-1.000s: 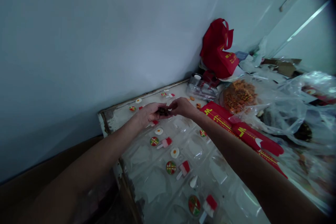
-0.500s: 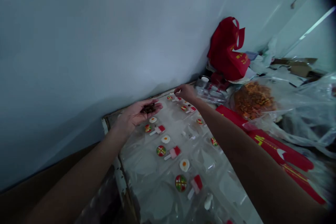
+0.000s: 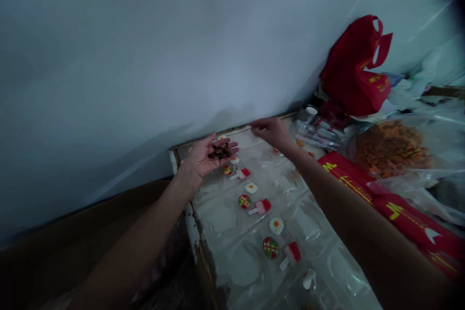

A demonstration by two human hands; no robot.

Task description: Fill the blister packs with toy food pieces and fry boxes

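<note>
The left hand (image 3: 204, 158), fingers apart, holds dark pieces (image 3: 221, 151). The right hand (image 3: 269, 131) — fingers' closure I can't tell — is near the counter's (image 3: 175, 161) far edge; red packets (image 3: 412, 225) show a yellow "W".

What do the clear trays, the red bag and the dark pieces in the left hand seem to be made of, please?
Clear trays: probably thin, glossy plastic, since bright highlights follow their moulded hollows.
Red bag: perhaps matte fabric, as it creases softly with little shine.
Dark pieces on the left hand: brownish with small glints, but too small to tell the material.
</note>
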